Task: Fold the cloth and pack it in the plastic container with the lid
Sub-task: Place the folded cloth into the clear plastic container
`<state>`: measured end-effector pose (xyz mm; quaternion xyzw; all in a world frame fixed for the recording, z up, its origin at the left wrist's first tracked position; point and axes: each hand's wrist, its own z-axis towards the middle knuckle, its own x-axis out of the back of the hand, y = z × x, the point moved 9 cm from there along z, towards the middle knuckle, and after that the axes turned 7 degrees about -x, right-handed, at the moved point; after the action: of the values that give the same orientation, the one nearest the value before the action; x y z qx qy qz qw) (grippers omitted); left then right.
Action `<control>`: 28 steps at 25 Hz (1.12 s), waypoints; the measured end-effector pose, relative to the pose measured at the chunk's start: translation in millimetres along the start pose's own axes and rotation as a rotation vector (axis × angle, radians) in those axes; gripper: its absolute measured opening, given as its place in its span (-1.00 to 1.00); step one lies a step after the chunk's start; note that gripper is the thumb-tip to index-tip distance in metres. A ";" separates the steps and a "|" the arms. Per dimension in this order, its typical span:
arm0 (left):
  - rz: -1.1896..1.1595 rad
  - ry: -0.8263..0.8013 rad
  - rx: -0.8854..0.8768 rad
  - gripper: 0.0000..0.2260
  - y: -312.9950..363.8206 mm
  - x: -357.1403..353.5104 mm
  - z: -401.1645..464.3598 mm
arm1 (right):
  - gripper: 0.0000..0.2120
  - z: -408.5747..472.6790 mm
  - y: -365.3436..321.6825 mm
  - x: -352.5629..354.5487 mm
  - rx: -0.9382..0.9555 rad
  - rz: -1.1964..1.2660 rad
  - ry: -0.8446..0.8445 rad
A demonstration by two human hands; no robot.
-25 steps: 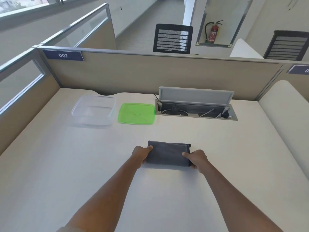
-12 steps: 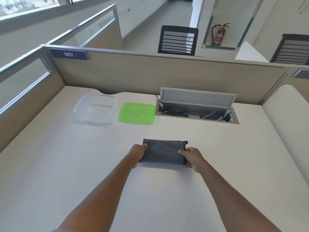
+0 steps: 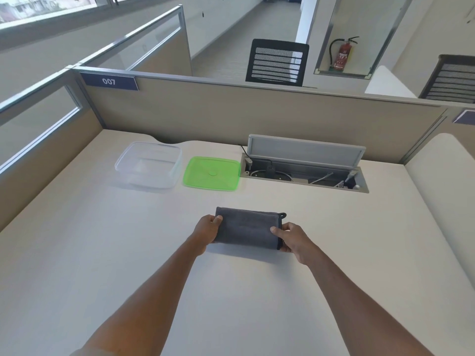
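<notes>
A dark grey cloth [image 3: 247, 228], folded into a small rectangle with a hanging loop at its far right corner, is held just above the white desk [image 3: 102, 253]; its shadow falls beneath it. My left hand [image 3: 207, 231] grips its left end and my right hand [image 3: 290, 236] grips its right end, thumbs on top. The clear plastic container [image 3: 149, 164] stands empty at the far left of the desk. Its green lid [image 3: 211, 173] lies flat right beside it.
An open cable hatch [image 3: 304, 173] with a raised grey flap and loose cables sits at the back right of the desk. Beige partition walls [image 3: 231, 114] close the desk at the back and left. Two office chairs stand beyond.
Both hands have carried the folded cloth slightly forward and to the left, lifting it off the desk. The container and lid have not moved.
</notes>
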<state>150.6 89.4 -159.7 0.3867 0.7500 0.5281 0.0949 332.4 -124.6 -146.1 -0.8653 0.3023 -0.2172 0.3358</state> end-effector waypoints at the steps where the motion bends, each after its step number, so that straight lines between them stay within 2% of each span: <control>1: 0.005 0.006 -0.011 -0.76 1.2 1.4 2.1 | -0.77 0.1 -2.6 -0.3 0.012 0.009 0.013; 10: 0.002 0.048 -0.121 -0.70 22.5 53.1 20.8 | -0.74 0.0 -35.9 -34.5 0.080 0.042 0.035; 15: 0.034 0.085 -0.179 -0.66 33.9 102.8 28.3 | -0.80 0.4 -64.0 -74.1 0.119 0.030 0.040; 19: 0.088 0.145 -0.202 -0.66 46.4 154.2 30.4 | -0.83 -0.1 -95.5 -115.4 0.157 0.010 0.026; 22: 0.044 0.167 -0.210 -0.68 59.1 195.0 33.4 | -0.81 -0.1 -123.3 -150.4 0.187 0.007 0.010; 28: 0.140 0.267 -0.243 -0.61 93.7 279.3 55.5 | -0.75 3.8 -184.0 -218.1 0.260 0.026 -0.005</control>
<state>35.4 332.7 -27.8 0.3502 0.6578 0.6668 0.0036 246.3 132.0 -55.4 -0.8108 0.2821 -0.2482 0.4487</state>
